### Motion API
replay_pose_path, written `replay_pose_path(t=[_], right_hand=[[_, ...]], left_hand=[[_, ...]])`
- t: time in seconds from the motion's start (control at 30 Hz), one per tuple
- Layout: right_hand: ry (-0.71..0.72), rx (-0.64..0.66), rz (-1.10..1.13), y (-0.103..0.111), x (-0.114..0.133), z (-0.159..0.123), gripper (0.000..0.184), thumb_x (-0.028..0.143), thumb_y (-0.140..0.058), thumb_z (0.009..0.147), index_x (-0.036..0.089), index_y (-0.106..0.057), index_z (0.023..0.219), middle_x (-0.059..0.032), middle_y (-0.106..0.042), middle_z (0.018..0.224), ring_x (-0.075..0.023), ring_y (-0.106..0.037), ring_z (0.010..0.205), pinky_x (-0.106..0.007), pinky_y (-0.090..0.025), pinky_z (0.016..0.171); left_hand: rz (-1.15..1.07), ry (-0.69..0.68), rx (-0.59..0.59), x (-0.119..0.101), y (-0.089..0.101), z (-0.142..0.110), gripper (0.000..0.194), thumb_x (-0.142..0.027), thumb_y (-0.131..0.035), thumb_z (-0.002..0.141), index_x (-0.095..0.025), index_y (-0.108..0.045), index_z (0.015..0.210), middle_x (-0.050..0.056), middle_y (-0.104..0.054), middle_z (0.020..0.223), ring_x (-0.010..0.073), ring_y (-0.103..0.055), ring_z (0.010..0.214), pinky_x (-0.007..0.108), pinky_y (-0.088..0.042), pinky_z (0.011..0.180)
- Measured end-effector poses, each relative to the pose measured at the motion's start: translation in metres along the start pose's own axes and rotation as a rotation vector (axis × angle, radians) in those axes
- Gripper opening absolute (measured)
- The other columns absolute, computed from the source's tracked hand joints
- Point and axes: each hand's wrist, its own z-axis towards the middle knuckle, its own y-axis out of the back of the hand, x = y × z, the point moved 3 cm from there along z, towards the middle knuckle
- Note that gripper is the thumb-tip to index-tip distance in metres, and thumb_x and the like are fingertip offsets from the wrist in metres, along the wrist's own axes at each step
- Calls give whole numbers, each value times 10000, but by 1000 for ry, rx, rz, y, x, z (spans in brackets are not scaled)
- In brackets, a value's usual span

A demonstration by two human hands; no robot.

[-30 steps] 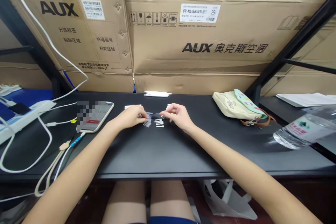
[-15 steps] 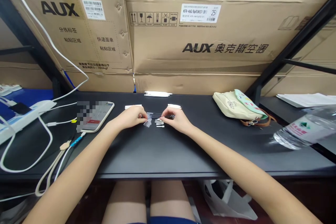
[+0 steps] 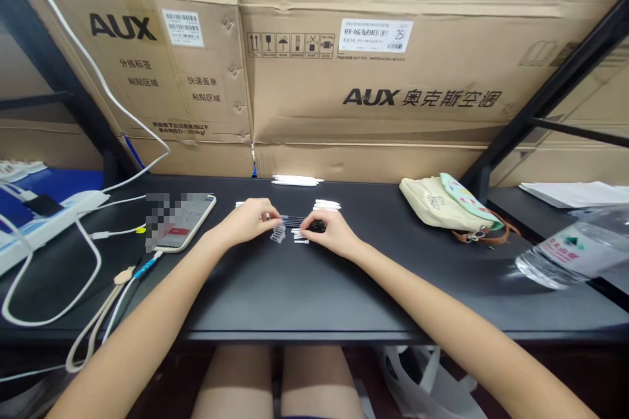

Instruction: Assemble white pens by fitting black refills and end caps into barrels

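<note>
Thin dark strips [image 3: 293, 221] stretch across the black desk [image 3: 275, 294] between the person's hands, their ends meeting the fingertips on both sides. The left hand [image 3: 244, 222] is curled narrow and pinches the left end. The right hand [image 3: 331, 233] closes just as narrowly on the right end, where a darker piece shows beneath the fingers.

Just below the strips, a small stack of clear plastic pieces [image 3: 278, 234] lies beside the left hand, and short white pieces [image 3: 299, 236] lie near the right hand. White sticks [image 3: 327, 204] lie beyond the right hand, and a longer white bundle [image 3: 297, 180] sits at the desk's back edge, in front of AUX cardboard cartons [image 3: 373, 78].

Off to the left, a smartphone [image 3: 181, 222] with a pixelated patch lies near a white power strip [image 3: 49, 222]. To the right are a cream tote bag [image 3: 449, 206] and, at the frame's edge, a plastic water bottle [image 3: 572, 252].
</note>
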Motion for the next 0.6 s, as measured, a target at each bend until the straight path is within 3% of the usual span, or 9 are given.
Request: replay_pose_path(t=[0.13, 0.23, 0.3, 0.4, 0.6], right_hand=[[-49, -81, 116, 5, -5, 7, 101, 283, -630, 734, 192, -655, 699, -27, -693, 777, -180, -631, 751, -329, -471, 756], [-64, -166, 122, 12, -14, 27, 134, 303, -613, 744, 178, -644, 706, -35, -690, 773, -185, -645, 767, -332, -488, 781], [-25, -175, 1, 17, -22, 47, 123, 276, -587, 763, 168, -642, 739, -42, -689, 789, -179, -647, 772, -318, -494, 781], [-20, -81, -465, 18, -36, 79, 134, 195, -545, 797, 162, -645, 880, -60, -684, 930, -170, -630, 876, -285, -477, 810], [-56, 31, -745, 5, -56, 114, 148, 93, -572, 768, 118, -660, 884, -128, -660, 908, -230, -583, 882, -311, -431, 781]], left_hand=[[-11, -21, -82, 2, 2, 0, 279, -383, -505, 836, -181, -698, 822, 42, -623, 808, 154, -570, 726, 261, -419, 676], [17, -9, -142, 6, 4, -2, 262, -353, -492, 845, -182, -688, 825, 41, -624, 838, 152, -578, 731, 267, -429, 686], [56, -8, -173, 8, 4, -3, 260, -341, -477, 853, -183, -681, 823, 40, -625, 857, 152, -581, 731, 266, -428, 668], [113, -19, -210, 10, 3, -4, 268, -334, -449, 869, -186, -669, 827, 34, -621, 865, 144, -582, 711, 251, -409, 613], [142, -25, -246, 13, 2, -6, 247, -287, -435, 884, -190, -651, 810, 20, -618, 878, 125, -579, 691, 238, -393, 597]])
